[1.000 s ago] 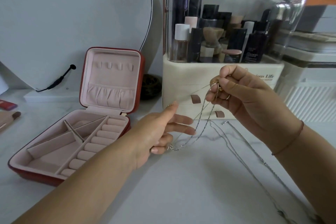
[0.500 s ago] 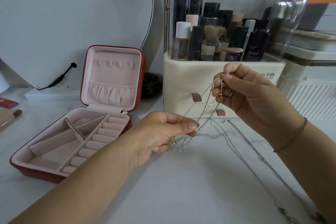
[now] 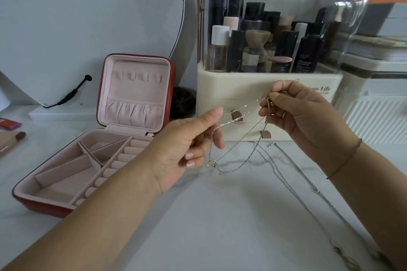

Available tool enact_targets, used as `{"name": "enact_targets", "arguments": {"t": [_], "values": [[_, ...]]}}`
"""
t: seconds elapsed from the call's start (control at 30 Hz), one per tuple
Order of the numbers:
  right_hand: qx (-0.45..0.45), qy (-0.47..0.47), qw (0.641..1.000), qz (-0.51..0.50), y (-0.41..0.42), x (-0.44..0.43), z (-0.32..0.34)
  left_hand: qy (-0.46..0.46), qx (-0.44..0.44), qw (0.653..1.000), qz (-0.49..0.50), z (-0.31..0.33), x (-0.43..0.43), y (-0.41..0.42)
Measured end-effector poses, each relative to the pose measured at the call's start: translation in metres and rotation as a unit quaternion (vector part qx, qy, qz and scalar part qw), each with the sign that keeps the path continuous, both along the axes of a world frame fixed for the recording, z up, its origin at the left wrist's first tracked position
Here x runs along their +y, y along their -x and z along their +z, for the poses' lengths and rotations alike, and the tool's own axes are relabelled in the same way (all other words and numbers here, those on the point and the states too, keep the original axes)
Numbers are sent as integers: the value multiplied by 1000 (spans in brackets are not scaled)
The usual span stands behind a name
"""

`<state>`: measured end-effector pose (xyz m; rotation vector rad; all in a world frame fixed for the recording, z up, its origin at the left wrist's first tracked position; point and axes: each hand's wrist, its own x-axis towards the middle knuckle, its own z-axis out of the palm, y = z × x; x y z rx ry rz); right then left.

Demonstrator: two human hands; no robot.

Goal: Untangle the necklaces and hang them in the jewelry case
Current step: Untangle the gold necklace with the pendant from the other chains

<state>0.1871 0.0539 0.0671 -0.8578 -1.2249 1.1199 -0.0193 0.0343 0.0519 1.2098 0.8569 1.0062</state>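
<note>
**Tangled chains strung between two hands**

The necklaces [image 3: 240, 114] are thin, fine-linked chains, one gold and stretched taut, one silver and sagging in a loop toward the counter [image 3: 220, 215]. They hang between the left grip [image 3: 187, 145], which pinches them with thumb and forefinger, and the right grip [image 3: 301, 112], which pinches them higher up. More silver chains [image 3: 297, 182] lie on the counter to the right. The open jewelry case [image 3: 41, 204], red outside and pink inside, sits to the left.

Right hand [image 3: 301, 116] hid part of the organizer [image 3: 220, 90] label. Chains [image 3: 242, 107] in front of organizer: crossings too fine to separate. Long chain [image 3: 318, 191] was cut off by the bottom edge.
</note>
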Motion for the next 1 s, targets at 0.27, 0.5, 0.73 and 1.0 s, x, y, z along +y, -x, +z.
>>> {"name": "enact_targets", "arguments": {"t": [0.27,0.5,0.73,1.0], "values": [[-11,6,1000,-14,0,1,-1,-24,-36,998,-48,4,-3,3],[-2,5,1000,-16,1,1,-1,-80,2,997,-16,2,-3,2],[13,-29,999,-12,1,0,1,-116,71,991,10,1,-1,3],[18,-42,999,-17,2,-2,2,-107,93,988,57,-1,0,0]]}}
